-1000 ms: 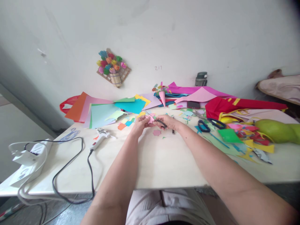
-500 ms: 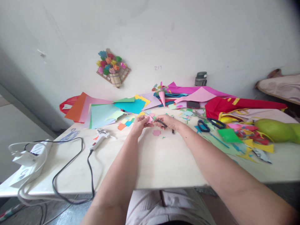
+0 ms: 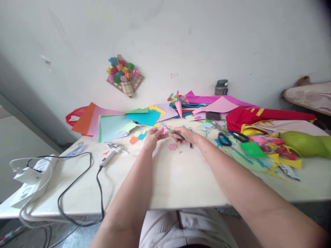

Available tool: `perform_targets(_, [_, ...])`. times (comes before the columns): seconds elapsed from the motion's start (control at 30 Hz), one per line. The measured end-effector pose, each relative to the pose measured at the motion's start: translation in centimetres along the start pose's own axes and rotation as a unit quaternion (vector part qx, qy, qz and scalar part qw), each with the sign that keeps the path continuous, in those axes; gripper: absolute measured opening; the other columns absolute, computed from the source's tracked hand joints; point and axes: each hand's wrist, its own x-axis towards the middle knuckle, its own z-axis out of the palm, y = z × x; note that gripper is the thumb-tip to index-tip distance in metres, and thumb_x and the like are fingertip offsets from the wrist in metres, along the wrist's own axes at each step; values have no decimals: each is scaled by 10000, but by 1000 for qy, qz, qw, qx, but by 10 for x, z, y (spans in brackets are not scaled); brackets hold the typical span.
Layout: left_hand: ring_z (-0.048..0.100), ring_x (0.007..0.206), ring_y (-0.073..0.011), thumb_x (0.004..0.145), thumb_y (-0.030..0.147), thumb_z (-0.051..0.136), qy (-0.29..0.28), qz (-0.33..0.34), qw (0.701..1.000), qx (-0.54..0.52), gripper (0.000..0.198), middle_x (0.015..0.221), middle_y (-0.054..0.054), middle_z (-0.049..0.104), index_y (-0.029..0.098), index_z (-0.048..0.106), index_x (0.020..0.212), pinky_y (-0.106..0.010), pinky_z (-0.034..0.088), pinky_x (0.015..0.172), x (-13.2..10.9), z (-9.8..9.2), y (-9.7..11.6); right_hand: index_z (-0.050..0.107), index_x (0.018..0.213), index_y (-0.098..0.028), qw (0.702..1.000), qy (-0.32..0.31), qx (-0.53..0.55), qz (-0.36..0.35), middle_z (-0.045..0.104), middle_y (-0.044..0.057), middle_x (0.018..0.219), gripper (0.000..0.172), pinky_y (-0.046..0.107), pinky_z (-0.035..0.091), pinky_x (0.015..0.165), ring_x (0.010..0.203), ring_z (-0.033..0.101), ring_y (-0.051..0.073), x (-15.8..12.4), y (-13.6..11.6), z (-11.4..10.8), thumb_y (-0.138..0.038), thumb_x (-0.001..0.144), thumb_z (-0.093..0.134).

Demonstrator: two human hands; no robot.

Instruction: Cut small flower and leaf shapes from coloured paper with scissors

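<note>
Near the middle of the table, my left hand [image 3: 154, 136] pinches a small piece of pink paper [image 3: 164, 130]. Close to its right, my right hand [image 3: 182, 135] is wrapped round the black handles of a pair of scissors [image 3: 178, 136]. The blades point up and left, beside the pink paper. A cut pink paper shape [image 3: 173, 147] lies on the table just below the hands. Paper scraps in orange and blue [image 3: 142, 136] lie left of my left hand.
A white glue gun [image 3: 110, 154] with a black cord and a power strip [image 3: 33, 179] lie left. Coloured sheets [image 3: 111, 125] spread along the wall. On the right are blue-handled scissors [image 3: 224, 139], scraps, red cloth [image 3: 240, 119] and a green object [image 3: 300, 143].
The scissor blades and the pink paper have shifted slightly between my hands. Both hands keep their hold, nearly in the same place.
</note>
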Motion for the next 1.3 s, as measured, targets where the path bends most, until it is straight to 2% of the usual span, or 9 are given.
perform_targets(0.27, [670, 597, -161, 617, 409, 781, 13, 7, 1000, 1, 347, 646, -46, 679, 150, 553, 645, -329, 563, 698, -1, 2, 1, 507, 693, -158, 1000, -3, 8, -2, 574, -22, 540, 374, 174, 267, 325, 394, 497, 65, -1, -1, 0, -508, 729, 635])
perform_targets(0.43, [673, 623, -171, 561, 418, 807, 47, 17, 999, -4, 375, 620, -19, 653, 155, 547, 620, -330, 559, 690, -1, 4, 3, 517, 719, -160, 1000, -2, 11, -6, 571, -29, 542, 351, 166, 272, 317, 396, 501, 62, -1, 0, 1, -496, 758, 611])
perform_targets(0.8, [675, 688, -181, 534, 389, 813, 90, 2, 994, -53, 357, 643, -24, 657, 150, 569, 637, -330, 532, 736, 0, 7, -2, 533, 746, -160, 999, 34, -7, 11, 554, -28, 542, 315, 169, 264, 320, 389, 493, 66, 3, -2, 13, -465, 759, 615])
perform_targets(1.0, [615, 577, -124, 536, 362, 803, 117, 7, 991, -63, 356, 559, 27, 584, 157, 519, 602, -322, 528, 724, 0, 10, -2, 587, 855, -158, 998, 58, -5, 26, 549, -26, 562, 338, 166, 295, 335, 418, 504, 72, 1, -8, 18, -468, 734, 642])
perform_targets(1.3, [603, 552, -125, 486, 372, 815, 141, 15, 987, -70, 383, 535, 34, 564, 157, 514, 589, -314, 525, 683, 1, 12, -2, 591, 877, -162, 997, 65, -13, 26, 553, -25, 569, 391, 179, 300, 338, 416, 492, 79, 4, -5, 20, -516, 716, 632])
